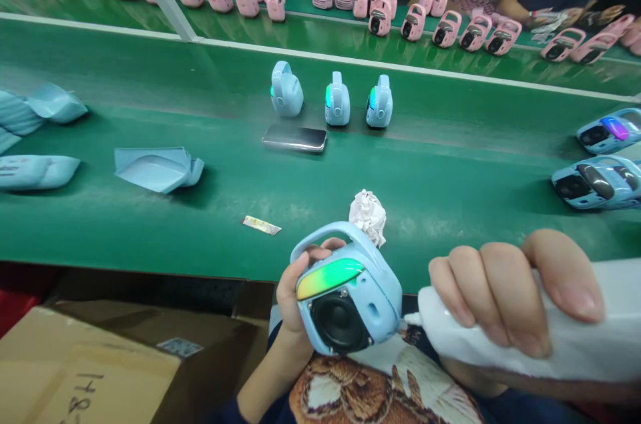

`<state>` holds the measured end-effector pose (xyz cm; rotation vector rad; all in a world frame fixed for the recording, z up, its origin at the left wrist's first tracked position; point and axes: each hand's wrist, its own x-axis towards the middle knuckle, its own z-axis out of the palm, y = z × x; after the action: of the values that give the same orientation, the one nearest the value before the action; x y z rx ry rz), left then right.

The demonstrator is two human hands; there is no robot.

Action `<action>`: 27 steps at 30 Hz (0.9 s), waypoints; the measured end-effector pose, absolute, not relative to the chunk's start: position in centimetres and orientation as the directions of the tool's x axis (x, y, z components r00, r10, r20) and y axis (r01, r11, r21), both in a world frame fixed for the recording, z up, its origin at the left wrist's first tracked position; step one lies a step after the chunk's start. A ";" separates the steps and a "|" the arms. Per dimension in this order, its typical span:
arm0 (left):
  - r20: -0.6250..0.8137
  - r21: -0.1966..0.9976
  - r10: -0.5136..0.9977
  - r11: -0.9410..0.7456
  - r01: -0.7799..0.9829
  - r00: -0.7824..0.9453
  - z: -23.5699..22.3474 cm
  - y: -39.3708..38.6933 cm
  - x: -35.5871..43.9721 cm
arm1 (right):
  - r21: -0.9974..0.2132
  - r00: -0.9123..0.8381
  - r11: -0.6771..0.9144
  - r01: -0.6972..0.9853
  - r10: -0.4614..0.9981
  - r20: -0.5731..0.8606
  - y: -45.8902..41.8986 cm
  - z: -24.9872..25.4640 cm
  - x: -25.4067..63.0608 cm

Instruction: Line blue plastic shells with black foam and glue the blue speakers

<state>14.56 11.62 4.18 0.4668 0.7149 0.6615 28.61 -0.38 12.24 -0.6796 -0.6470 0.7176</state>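
Low in front of me, my left hand [291, 290] grips a light-blue portable speaker [383, 307] from behind and the side. The speaker has a carry handle on top, a light strip glowing green to yellow, and a bare black round driver with screws at its corners. My right hand [505, 290] is wrapped around a large white squeeze tube [451, 337]. Its narrow nozzle points left at the speaker's lower right edge; whether the tip touches cannot be made out. Just beyond the speaker lies a crumpled white tissue [368, 214].
On the green conveyor belt [240, 177] are a phone [295, 138], a small packet [261, 225], several blue speakers [337, 103] and bagged light-blue items [157, 169]. Pink speakers [413, 22] line the far belt, where people sit. A cardboard box [90, 370] stands lower left.
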 end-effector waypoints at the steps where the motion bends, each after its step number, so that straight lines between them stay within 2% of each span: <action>1: -0.451 0.592 0.686 0.709 -0.385 0.570 4.3 11.7 14.6 | -0.696 0.500 0.598 -0.397 0.777 0.382 -0.8 12.1 29.0; 3: -0.455 0.593 0.684 0.710 -0.380 0.570 4.3 11.7 14.6 | -0.642 0.373 0.622 -0.447 0.783 0.498 -1.1 12.0 29.5; 11: -0.468 0.605 0.693 0.703 -0.373 0.548 4.3 11.7 14.6 | -0.692 0.298 0.567 -0.446 0.823 0.483 -0.7 12.7 29.0; 15: -0.471 0.556 0.661 0.737 -0.384 0.585 4.3 11.7 14.7 | -0.701 0.287 0.579 -0.416 0.815 0.503 -0.9 12.3 29.1; 24: -0.479 0.624 0.673 0.712 -0.322 0.563 3.8 11.7 14.7 | -0.704 0.395 0.635 -0.317 0.763 0.511 -1.8 11.3 28.3; 27: -0.481 0.628 0.673 0.712 -0.316 0.562 3.9 11.8 14.8 | -0.688 0.488 0.660 -0.300 0.727 0.484 -2.0 11.1 27.7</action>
<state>14.78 11.75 3.91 0.5137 0.7722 0.6135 27.71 -2.02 11.12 -0.5707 -0.8462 0.6669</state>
